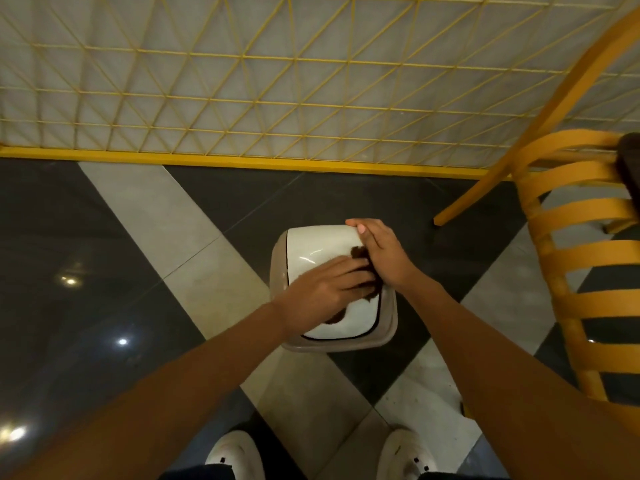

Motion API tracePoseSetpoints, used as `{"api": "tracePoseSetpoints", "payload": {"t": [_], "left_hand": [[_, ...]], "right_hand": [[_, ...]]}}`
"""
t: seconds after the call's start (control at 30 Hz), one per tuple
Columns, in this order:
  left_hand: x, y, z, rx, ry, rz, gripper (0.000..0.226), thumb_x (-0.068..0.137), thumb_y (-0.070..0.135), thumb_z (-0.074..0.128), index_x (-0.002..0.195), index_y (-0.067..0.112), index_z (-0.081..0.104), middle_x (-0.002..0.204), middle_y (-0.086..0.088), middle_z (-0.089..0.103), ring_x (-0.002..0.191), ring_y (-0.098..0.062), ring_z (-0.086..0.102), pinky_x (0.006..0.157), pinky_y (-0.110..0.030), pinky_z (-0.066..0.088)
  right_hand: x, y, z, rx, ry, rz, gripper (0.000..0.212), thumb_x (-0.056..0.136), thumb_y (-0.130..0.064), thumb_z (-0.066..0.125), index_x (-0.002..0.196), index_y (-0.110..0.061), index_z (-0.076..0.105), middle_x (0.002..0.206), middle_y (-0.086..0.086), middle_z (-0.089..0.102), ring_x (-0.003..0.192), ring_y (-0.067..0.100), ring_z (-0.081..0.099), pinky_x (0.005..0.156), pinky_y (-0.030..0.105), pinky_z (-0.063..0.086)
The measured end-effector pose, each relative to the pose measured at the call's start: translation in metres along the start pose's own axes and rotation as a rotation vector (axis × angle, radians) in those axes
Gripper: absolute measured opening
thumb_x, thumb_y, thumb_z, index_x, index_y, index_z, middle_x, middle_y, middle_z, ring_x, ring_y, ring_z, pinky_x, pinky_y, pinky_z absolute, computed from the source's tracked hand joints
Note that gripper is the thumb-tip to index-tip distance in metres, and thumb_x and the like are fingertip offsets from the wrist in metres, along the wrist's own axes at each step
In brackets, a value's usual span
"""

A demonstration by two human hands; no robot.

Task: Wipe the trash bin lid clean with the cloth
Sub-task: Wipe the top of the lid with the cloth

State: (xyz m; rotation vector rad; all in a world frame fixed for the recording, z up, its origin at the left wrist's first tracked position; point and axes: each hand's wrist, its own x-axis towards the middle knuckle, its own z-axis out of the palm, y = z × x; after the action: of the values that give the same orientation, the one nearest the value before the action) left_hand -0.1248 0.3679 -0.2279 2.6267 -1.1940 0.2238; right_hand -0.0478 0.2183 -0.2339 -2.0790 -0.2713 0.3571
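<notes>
A small trash bin stands on the floor in front of my feet, with a beige rim (388, 336) and a glossy white swing lid (318, 244). A dark brown cloth (360, 294) lies on the lid. My left hand (322, 289) presses flat on the cloth with straight fingers pointing right. My right hand (384, 254) rests on the lid's right edge, its thumb lying along the far corner and its fingers at the cloth's upper end. Most of the cloth is hidden under both hands.
A yellow wire grid fence (277, 109) with a yellow base rail runs across behind the bin. An orange slatted chair (585, 271) stands close on the right. The floor has dark and pale tiles. My white shoes (235, 455) are just below the bin.
</notes>
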Motion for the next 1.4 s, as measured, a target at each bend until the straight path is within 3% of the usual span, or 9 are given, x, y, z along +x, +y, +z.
{"api": "tracePoseSetpoints", "payload": {"t": [0.13, 0.33, 0.47, 0.6, 0.8, 0.93, 1.07, 1.23, 1.4], "left_hand": [[-0.027, -0.016, -0.012, 0.008, -0.039, 0.054, 0.042, 0.082, 0.017, 0.067, 0.123, 0.016, 0.058, 0.133, -0.004, 0.055, 0.132, -0.024, 0.04, 0.11, -0.041, 0.033], [0.004, 0.004, -0.009, 0.124, 0.005, -0.134, 0.05, 0.068, 0.015, 0.079, 0.116, 0.012, 0.063, 0.124, -0.007, 0.062, 0.121, -0.026, 0.053, 0.103, -0.044, 0.04], [-0.024, 0.001, -0.009, 0.055, -0.019, 0.008, 0.056, 0.076, 0.02, 0.072, 0.127, 0.012, 0.05, 0.13, -0.006, 0.057, 0.128, -0.025, 0.044, 0.107, -0.043, 0.037], [-0.029, -0.012, -0.017, 0.09, -0.003, 0.015, 0.042, 0.078, 0.015, 0.07, 0.118, 0.011, 0.061, 0.13, -0.006, 0.057, 0.128, -0.026, 0.045, 0.109, -0.041, 0.035], [-0.009, 0.019, -0.006, 0.127, -0.065, -0.085, 0.063, 0.055, 0.018, 0.087, 0.114, 0.01, 0.064, 0.12, -0.006, 0.064, 0.116, -0.023, 0.058, 0.098, -0.041, 0.043], [-0.032, 0.002, -0.015, 0.099, -0.076, -0.052, 0.047, 0.076, 0.015, 0.069, 0.121, 0.007, 0.058, 0.132, -0.01, 0.055, 0.125, -0.026, 0.049, 0.106, -0.04, 0.033], [-0.018, 0.008, -0.012, 0.177, -0.035, -0.135, 0.051, 0.067, 0.016, 0.077, 0.116, 0.016, 0.063, 0.123, -0.002, 0.061, 0.115, -0.023, 0.045, 0.099, -0.036, 0.043], [-0.021, 0.021, 0.001, 0.32, -0.252, 0.04, 0.066, 0.045, 0.026, 0.089, 0.108, 0.03, 0.067, 0.116, 0.005, 0.064, 0.114, -0.021, 0.047, 0.102, -0.034, 0.04], [-0.017, 0.01, -0.005, 0.334, -0.167, 0.035, 0.058, 0.054, 0.019, 0.085, 0.108, 0.03, 0.066, 0.116, 0.003, 0.061, 0.113, -0.022, 0.042, 0.099, -0.032, 0.033]], "right_hand": [[0.001, -0.003, 0.0, -0.013, -0.017, 0.007, 0.034, 0.1, -0.023, 0.033, 0.123, -0.015, 0.057, 0.126, 0.008, 0.052, 0.121, 0.025, 0.044, 0.108, 0.046, 0.032], [0.001, -0.002, 0.0, 0.001, -0.017, 0.005, 0.033, 0.1, -0.023, 0.032, 0.122, -0.018, 0.057, 0.125, 0.006, 0.053, 0.122, 0.023, 0.044, 0.109, 0.044, 0.031], [0.001, -0.003, -0.001, -0.011, -0.024, 0.025, 0.034, 0.1, -0.025, 0.032, 0.123, -0.018, 0.056, 0.127, 0.006, 0.051, 0.123, 0.023, 0.042, 0.109, 0.044, 0.031], [0.002, -0.004, -0.001, -0.019, -0.018, 0.026, 0.034, 0.1, -0.024, 0.031, 0.124, -0.017, 0.056, 0.127, 0.007, 0.051, 0.122, 0.024, 0.043, 0.108, 0.044, 0.032], [0.0, -0.003, -0.001, -0.013, -0.014, 0.013, 0.033, 0.1, -0.025, 0.032, 0.122, -0.018, 0.056, 0.126, 0.005, 0.052, 0.122, 0.024, 0.043, 0.108, 0.044, 0.032], [0.001, -0.005, -0.001, -0.012, -0.035, 0.041, 0.035, 0.1, -0.027, 0.031, 0.124, -0.019, 0.055, 0.128, 0.005, 0.05, 0.123, 0.023, 0.041, 0.108, 0.044, 0.032], [-0.001, -0.006, 0.0, -0.031, -0.012, 0.025, 0.034, 0.1, -0.025, 0.031, 0.124, -0.017, 0.055, 0.127, 0.007, 0.051, 0.122, 0.024, 0.042, 0.109, 0.041, 0.03], [0.0, -0.006, 0.0, -0.025, -0.009, 0.029, 0.034, 0.1, -0.025, 0.032, 0.123, -0.017, 0.056, 0.126, 0.007, 0.052, 0.122, 0.025, 0.043, 0.108, 0.045, 0.032], [-0.001, -0.007, 0.0, -0.024, 0.012, 0.013, 0.034, 0.101, -0.022, 0.032, 0.122, -0.015, 0.057, 0.126, 0.008, 0.052, 0.122, 0.024, 0.043, 0.109, 0.039, 0.03]]}}
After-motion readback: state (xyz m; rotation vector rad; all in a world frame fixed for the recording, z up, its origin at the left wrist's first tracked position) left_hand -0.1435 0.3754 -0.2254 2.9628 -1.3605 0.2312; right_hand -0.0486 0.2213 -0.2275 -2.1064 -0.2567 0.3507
